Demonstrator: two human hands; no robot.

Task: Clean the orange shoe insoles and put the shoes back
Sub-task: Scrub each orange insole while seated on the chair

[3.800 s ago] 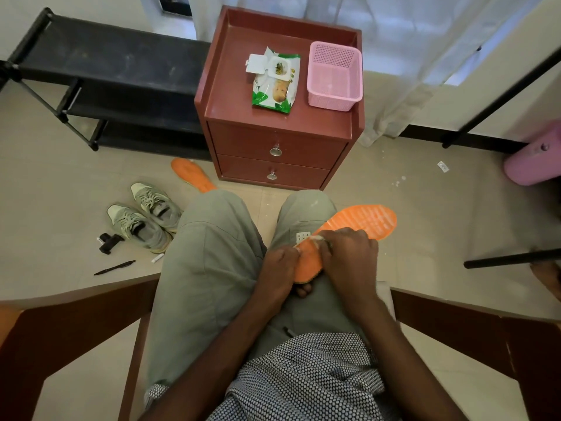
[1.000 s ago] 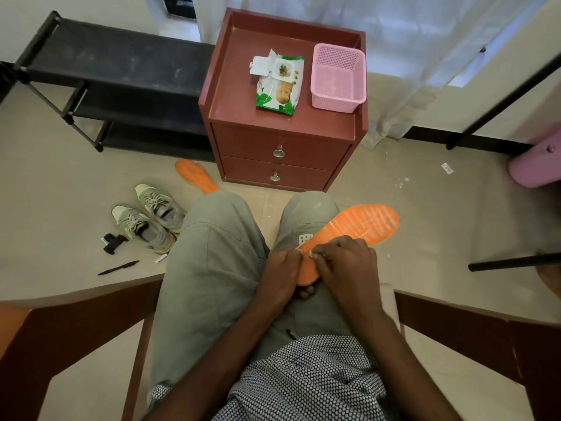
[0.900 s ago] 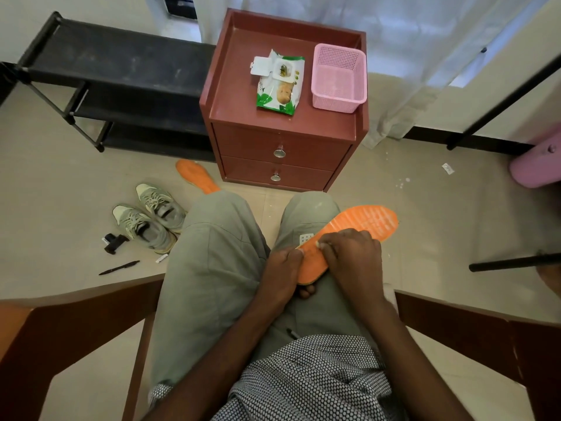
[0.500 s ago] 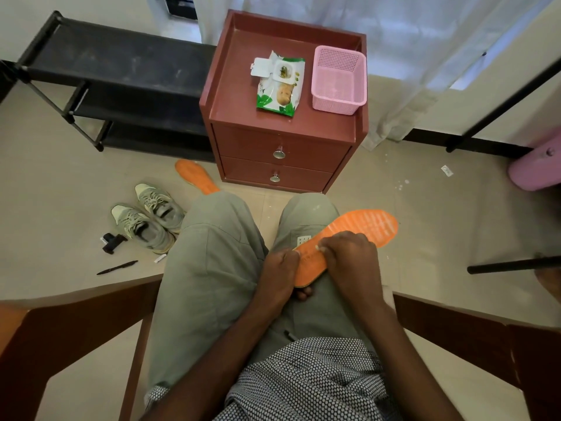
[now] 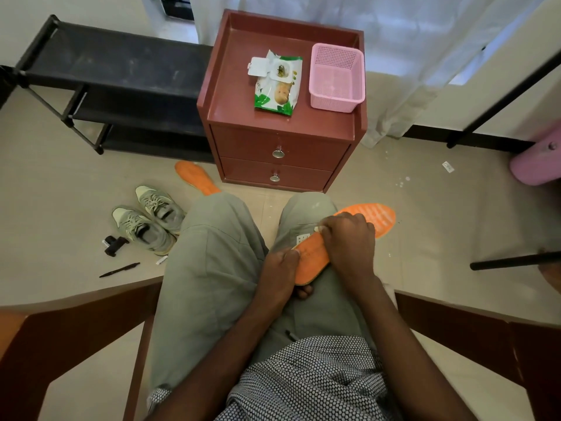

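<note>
An orange insole (image 5: 315,256) lies across my right thigh, toe end pointing to the far right. My left hand (image 5: 280,270) grips its heel end. My right hand (image 5: 349,238) presses a small white wipe (image 5: 318,228), mostly hidden under the fingers, onto the insole's middle. A second orange insole (image 5: 195,177) lies on the floor by the nightstand's left corner, partly hidden by my left knee. Two grey-green sneakers (image 5: 148,218) stand side by side on the floor to my left.
A red-brown nightstand (image 5: 239,86) stands ahead with a pack of wet wipes (image 5: 277,83), flap open, and a pink basket (image 5: 335,77). A black shoe rack (image 5: 106,86) is at the far left. A pen (image 5: 120,269) and small black object (image 5: 113,243) lie near the sneakers. Wooden chair arms flank me.
My right hand has slid the wipe up the insole toward its toe end. My left hand keeps the same hold on the heel.
</note>
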